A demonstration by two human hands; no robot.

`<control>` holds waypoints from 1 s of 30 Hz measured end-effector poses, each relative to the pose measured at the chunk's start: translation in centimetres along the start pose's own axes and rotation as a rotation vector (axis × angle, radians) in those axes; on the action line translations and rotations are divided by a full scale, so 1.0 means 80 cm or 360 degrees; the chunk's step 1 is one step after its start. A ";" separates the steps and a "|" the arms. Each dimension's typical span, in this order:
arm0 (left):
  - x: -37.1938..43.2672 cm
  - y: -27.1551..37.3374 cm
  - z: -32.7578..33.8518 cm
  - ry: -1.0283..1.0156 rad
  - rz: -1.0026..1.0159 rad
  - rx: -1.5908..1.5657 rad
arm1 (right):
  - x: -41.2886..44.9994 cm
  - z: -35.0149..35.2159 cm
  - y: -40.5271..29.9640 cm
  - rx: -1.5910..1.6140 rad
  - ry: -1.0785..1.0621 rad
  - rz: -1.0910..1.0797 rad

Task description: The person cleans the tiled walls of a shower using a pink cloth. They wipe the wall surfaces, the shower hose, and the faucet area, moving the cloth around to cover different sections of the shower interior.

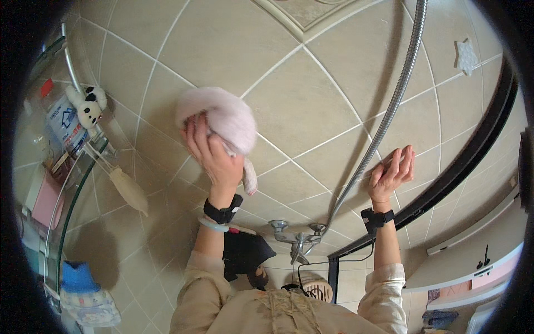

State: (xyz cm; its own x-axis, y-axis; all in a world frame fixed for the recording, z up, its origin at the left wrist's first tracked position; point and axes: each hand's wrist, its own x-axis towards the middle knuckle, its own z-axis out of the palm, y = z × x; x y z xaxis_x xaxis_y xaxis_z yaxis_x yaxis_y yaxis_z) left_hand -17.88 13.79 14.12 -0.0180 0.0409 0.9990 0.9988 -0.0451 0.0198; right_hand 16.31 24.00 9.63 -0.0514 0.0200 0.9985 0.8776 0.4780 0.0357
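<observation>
My left hand (208,152) grips a fluffy pale pink cloth (227,119) against the beige tiled wall (288,96). A loose end of the cloth hangs beside my wrist. The fingertips are partly hidden in the folds. My right hand (392,171) holds nothing and leans on the tiles, its fingers a little apart. Just left of that hand runs a ribbed metal shower hose (386,112), leading down to a chrome mixer tap (298,240) low between my arms. Each wrist wears a black strap with a small box; a pale bangle (213,224) circles the left forearm.
At left, a glass corner shelf (77,208) holds bottles and packages; a panda plush (89,109) and a cream mesh pouch (128,190) hang there. A black frame (459,171) curves along the right. A white star-shaped piece (466,57) sticks to the wall.
</observation>
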 end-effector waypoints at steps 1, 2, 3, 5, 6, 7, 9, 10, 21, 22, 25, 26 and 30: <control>0.013 0.004 -0.005 0.0063 -0.0192 -0.0004 | 0.000 0.001 -0.001 0.0003 0.0005 -0.0002; 0.006 0.013 -0.001 0.0013 -0.0072 0.0002 | 0.000 0.002 -0.001 0.0004 0.0010 -0.0004; -0.010 0.026 0.003 -0.0038 0.0030 -0.0060 | 0.000 0.003 -0.001 0.0007 0.0021 -0.0006; -0.071 0.039 0.024 -0.0127 0.0360 -0.0177 | 0.002 0.005 -0.005 0.0044 0.0012 -0.0010; -0.090 0.046 0.024 -0.0235 0.0599 -0.0273 | 0.001 0.005 -0.003 0.0033 0.0004 -0.0009; -0.106 0.054 0.021 -0.0360 0.0829 -0.0378 | 0.001 0.004 -0.002 0.0027 -0.0005 -0.0014; -0.111 0.047 0.020 -0.0524 0.1058 -0.0401 | -0.001 0.002 0.001 0.0021 -0.0019 -0.0008; -0.098 0.033 0.014 -0.0610 0.1104 -0.0379 | 0.000 0.001 0.001 0.0019 -0.0017 -0.0009; -0.015 -0.008 -0.005 -0.0132 0.0519 -0.0075 | -0.002 0.001 -0.004 -0.0004 0.0001 -0.0003; -0.044 -0.002 0.007 -0.0180 0.0640 -0.0094 | -0.003 0.003 -0.002 0.0000 0.0008 -0.0009; -0.077 0.024 0.009 -0.0462 0.1037 -0.0400 | 0.000 0.003 0.000 -0.0008 -0.0002 -0.0032; -0.079 0.019 0.008 -0.0538 0.1117 -0.0407 | 0.000 0.003 0.001 -0.0014 -0.0006 -0.0042; -0.015 -0.027 -0.003 -0.0414 0.1026 -0.0220 | -0.002 0.000 0.005 -0.0058 -0.0029 -0.0069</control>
State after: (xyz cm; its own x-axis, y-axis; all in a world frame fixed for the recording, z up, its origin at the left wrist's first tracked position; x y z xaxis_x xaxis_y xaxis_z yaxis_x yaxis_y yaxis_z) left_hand -20.01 13.59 12.90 0.6036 0.1996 0.7719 0.7915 -0.2659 -0.5502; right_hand 16.68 24.17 9.53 -0.0982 0.0160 0.9950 0.8910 0.4467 0.0808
